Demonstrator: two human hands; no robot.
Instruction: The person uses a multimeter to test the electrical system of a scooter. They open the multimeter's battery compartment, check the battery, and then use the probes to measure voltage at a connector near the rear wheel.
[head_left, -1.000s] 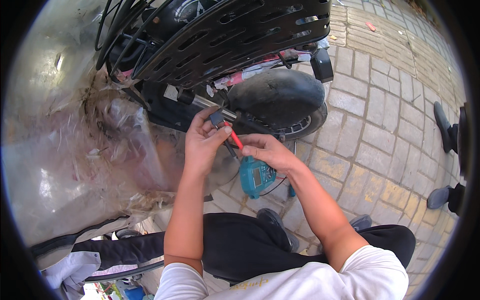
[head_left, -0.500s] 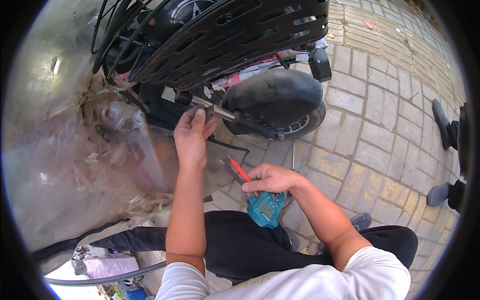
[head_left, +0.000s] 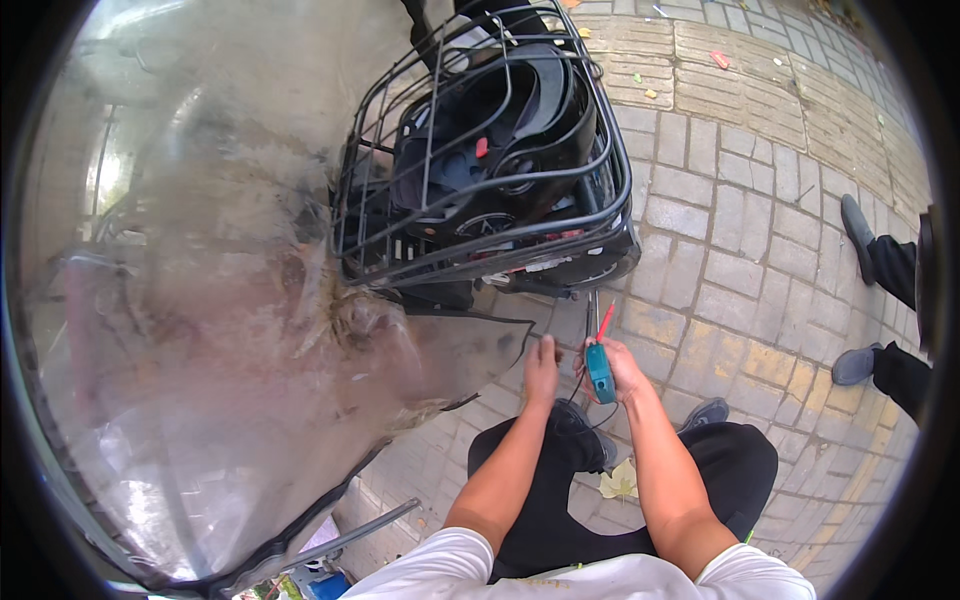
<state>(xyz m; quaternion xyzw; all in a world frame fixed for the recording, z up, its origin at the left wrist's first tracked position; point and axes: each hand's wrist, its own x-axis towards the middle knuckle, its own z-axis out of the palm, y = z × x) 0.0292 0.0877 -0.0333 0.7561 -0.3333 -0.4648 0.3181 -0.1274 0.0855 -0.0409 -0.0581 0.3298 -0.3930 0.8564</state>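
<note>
My right hand (head_left: pixel 625 372) is closed around a small teal multimeter (head_left: pixel 600 375), its narrow side turned up. A red test probe (head_left: pixel 606 318) juts out ahead of the same hand, and a dark, thin shaft lies close beside it. A black lead loops below the meter. Just to the left, my left hand (head_left: pixel 541 375) is closed, its fingertips pinched; a small dark bit shows at them, too little to name. Both hands are low over the paving, on the near side of a two-wheeler with a black wire basket (head_left: pixel 478 240).
A black helmet (head_left: pixel 500 140) sits in the basket. Cloudy plastic sheeting (head_left: pixel 220 330) fills the left, its dark-edged corner (head_left: pixel 500 335) reaching toward my left hand. Another person's shoes (head_left: pixel 856 365) stand at the right. A yellow leaf (head_left: pixel 619 480) lies between my legs.
My left hand has come down and right, away from the vehicle's shiny fork tube, to beside my right hand. The right hand has moved right and turned the multimeter on edge. The vehicle's front now appears turned, basket uppermost.
</note>
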